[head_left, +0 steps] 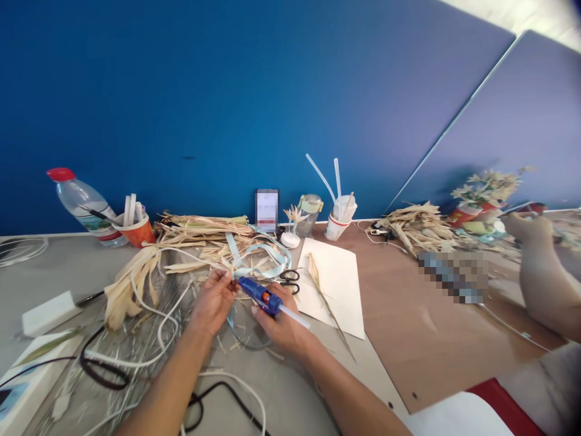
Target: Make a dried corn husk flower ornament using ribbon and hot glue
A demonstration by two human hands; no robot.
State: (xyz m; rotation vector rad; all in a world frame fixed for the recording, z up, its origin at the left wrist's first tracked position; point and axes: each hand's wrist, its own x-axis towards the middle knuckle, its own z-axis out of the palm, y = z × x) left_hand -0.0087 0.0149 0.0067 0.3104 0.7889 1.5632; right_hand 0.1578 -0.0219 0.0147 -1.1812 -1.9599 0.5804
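Observation:
My right hand (279, 318) is wrapped around a blue hot glue gun (259, 294), with a clear glue stick (295, 316) poking out of its back end. The nozzle points left, right at the fingertips of my left hand (216, 303). Those fingers are pinched together at a light blue ribbon (267, 249), which loops behind them and hangs below; anything else between them is too small to make out. Black-handled scissors (290, 280) lie just past the glue gun. A dried husk on a stem (324, 290) rests on a white sheet (349, 284) to the right.
Dried corn husks (204, 233) are heaped at the back. A white cable (158, 330) and thin wires tangle on the left. A bottle (86, 203), an orange cup (136, 230), a phone (267, 209) and a straw cup (336, 227) line the partition. Another person's arm (544, 272) is at right.

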